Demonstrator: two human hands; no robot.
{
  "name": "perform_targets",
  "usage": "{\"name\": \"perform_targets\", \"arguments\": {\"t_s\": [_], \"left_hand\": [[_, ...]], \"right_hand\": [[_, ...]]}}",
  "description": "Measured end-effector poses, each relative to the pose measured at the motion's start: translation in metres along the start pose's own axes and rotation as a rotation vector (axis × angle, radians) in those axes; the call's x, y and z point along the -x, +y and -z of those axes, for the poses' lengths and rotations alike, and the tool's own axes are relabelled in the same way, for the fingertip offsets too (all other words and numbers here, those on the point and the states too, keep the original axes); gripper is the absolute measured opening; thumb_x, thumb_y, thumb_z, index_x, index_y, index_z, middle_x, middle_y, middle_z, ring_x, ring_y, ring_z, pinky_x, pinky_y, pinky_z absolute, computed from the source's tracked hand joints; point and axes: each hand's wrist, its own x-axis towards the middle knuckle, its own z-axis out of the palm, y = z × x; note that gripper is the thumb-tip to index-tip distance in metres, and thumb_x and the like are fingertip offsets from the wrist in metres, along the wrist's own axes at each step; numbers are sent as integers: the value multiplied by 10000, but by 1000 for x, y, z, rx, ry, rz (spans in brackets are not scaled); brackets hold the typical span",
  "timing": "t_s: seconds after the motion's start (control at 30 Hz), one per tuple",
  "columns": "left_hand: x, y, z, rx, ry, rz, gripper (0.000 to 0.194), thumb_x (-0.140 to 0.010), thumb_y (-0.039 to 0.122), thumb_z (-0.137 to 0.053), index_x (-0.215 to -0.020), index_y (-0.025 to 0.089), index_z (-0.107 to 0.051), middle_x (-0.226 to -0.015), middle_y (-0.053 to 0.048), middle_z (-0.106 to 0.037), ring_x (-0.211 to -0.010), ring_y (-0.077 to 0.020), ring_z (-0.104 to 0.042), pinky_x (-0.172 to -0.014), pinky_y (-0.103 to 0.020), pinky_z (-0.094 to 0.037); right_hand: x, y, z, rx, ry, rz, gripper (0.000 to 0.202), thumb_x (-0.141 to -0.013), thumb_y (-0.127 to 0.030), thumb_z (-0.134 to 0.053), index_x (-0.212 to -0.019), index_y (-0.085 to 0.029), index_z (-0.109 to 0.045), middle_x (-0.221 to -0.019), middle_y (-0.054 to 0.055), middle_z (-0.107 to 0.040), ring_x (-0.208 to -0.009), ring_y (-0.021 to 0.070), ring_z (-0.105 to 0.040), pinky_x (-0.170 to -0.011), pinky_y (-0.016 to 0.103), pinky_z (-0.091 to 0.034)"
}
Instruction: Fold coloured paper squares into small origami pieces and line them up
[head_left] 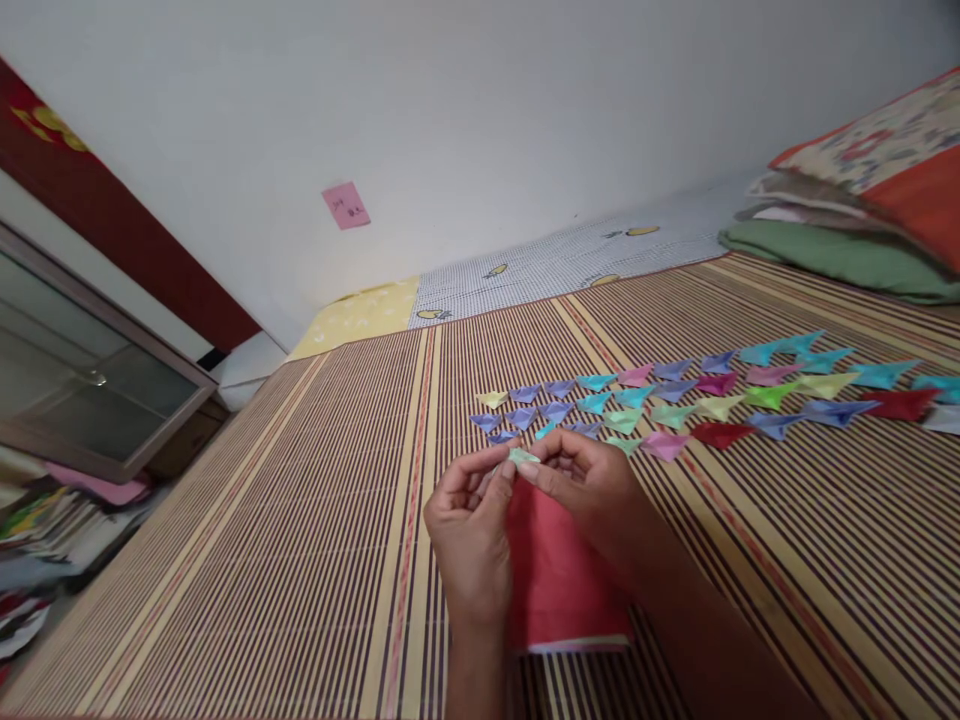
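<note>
A small pale green folded paper (pixel 523 456) is pinched between both hands at the centre. My left hand (pixel 474 520) grips its left side with thumb and fingers, and my right hand (pixel 592 490) holds its right side. Under the hands lies a red sheet or packet (pixel 559 570) on the striped mat (pixel 337 520). Beyond them, several folded paper shapes in many colours stand in rows, among them a pink one (pixel 664 444), a dark red one (pixel 721 433) and a bright green one (pixel 772 395).
Stacked pillows (pixel 892 180) and a green folded cloth (pixel 832 258) are at the back right. A pink note (pixel 346 205) is on the wall. At the left stand a glass-doored cabinet (pixel 82 370) and piled books (pixel 64 525).
</note>
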Motion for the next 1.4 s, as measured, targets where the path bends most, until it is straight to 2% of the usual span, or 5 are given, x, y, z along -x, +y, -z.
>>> {"name": "perform_targets", "arguments": {"t_s": [0.5, 0.67, 0.97, 1.27, 1.4], "left_hand": [[-5, 3, 1, -32, -56, 140, 275, -750, 278, -862, -989, 167, -784, -908, -77, -803, -832, -183, -739, -769, -281, -579], [-3, 6, 4, -160, -121, 64, 163, -811, 298, -796, -768, 147, -751, -738, -40, -739, -701, -147, -658, -689, -246, -528], [1, 10, 0, -113, -190, -11, 204, -880, 304, -732, -742, 167, -672, -692, 1, -659, -680, -137, -613, -680, -240, -493], [68, 42, 12, -155, -373, 197, 287, -834, 399, -777, -723, 157, -669, -638, -10, -680, -609, -134, -612, -622, -232, -484], [112, 59, 28, -243, -377, 154, 328, -861, 417, -750, -683, 166, -636, -605, -3, -646, -590, -136, -585, -605, -237, -463]], "right_hand": [[-1, -5, 8, 42, 23, 34, 138, -828, -301, -733, -761, -186, -697, -686, -19, -648, -650, 137, -567, -624, 271, -437], [0, -12, 10, 67, -48, 65, 111, -843, -271, -699, -763, -194, -707, -710, -5, -692, -695, 156, -633, -673, 287, -476], [8, -22, 4, 26, -69, 123, 104, -874, -257, -704, -795, -193, -685, -738, -3, -712, -707, 150, -663, -702, 278, -510], [96, -45, 15, 74, -115, 23, 203, -918, -329, -682, -773, -188, -689, -718, 3, -702, -695, 155, -651, -669, 259, -511], [141, -61, 10, 117, -155, 21, 227, -959, -331, -624, -790, -188, -677, -746, 13, -699, -736, 170, -652, -705, 273, -512]]}}
